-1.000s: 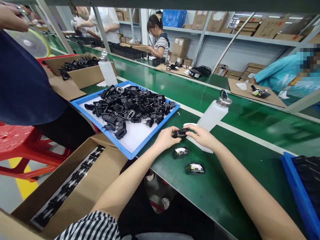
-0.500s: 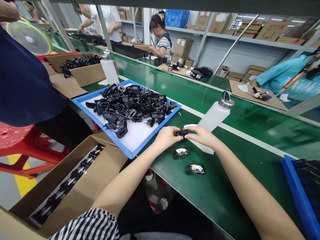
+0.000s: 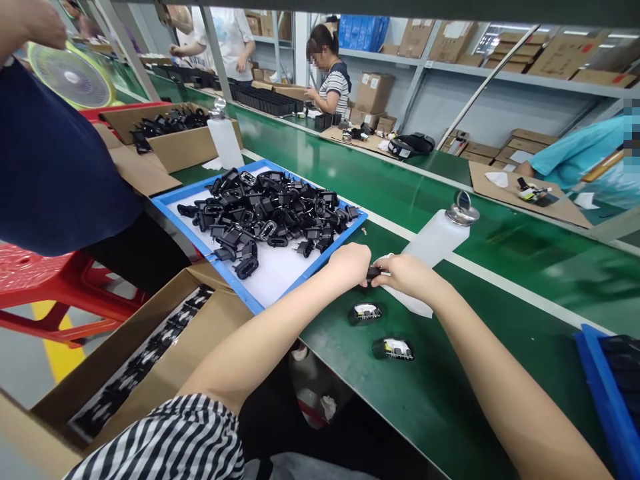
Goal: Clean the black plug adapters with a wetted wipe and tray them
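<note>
Between my two hands is a small black plastic part (image 3: 373, 273), mostly hidden by the fingers. My left hand (image 3: 351, 262) is closed against its left end, knuckles turned up. The fingertips of my right hand (image 3: 404, 273) pinch its other end. Just below my hands, two black plastic housings (image 3: 365, 312) with white and circuit-like insides lie on the green bench. A white bottle (image 3: 437, 240) with a metal pump top stands beyond my right hand. Left of my hands, a blue-rimmed tray (image 3: 295, 283) bears a heap of black plug-like parts (image 3: 270, 207).
An open cardboard box (image 3: 200, 347) of black parts stands low at the left, by a red stool (image 3: 55, 280) and a person in dark blue. A blue bin (image 3: 595, 393) sits at the right edge. Co-workers (image 3: 333, 83) sit and stand across the green bench (image 3: 450, 400).
My left hand has rolled over, its knuckles now covering more of the black part. My right hand keeps its pinch. The whole view has shifted slightly.
</note>
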Demonstrator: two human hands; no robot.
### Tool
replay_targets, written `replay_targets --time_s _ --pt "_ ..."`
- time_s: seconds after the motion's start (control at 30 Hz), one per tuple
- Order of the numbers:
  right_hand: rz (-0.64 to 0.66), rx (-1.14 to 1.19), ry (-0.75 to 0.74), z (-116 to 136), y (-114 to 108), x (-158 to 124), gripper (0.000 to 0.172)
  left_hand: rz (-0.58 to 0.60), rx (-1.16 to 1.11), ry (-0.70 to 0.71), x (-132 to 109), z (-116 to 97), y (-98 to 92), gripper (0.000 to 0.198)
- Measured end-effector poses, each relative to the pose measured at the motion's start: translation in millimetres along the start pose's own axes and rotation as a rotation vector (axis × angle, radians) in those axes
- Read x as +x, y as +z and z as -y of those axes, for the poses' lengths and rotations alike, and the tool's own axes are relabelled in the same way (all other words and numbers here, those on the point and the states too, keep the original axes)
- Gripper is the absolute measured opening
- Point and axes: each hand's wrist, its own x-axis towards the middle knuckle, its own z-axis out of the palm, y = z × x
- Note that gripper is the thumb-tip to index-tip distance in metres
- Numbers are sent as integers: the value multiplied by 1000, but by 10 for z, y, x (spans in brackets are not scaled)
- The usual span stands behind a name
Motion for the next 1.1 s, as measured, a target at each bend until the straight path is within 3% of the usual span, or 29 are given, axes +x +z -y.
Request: replay_targets --time_s 0.1,0.3,0.53,0.63,0.77,0.93,1.1 --pt "-1 61 8 -21 11 2 22 43 13 0 23 -4 -17 35" --pt "-50 407 50 -97 119 -12 14 79 20 44 31 -31 -49 30" --pt "-168 575 30 -128 262 -48 20 -25 -30 56 -101 -8 53 19" --pt "-207 585 14 -139 284 -65 26 -60 -90 70 -166 68 113 22" --pt "-128 542 -24 -138 209 -72 24 -99 -185 70 -147 133 134 29" --pt "-50 447 10 -131 102 -27 17 -32 -143 18 -75 9 75 25" --pt "-102 498 0 -165 198 -5 18 -29 -156 -9 -66 -90 97 21"
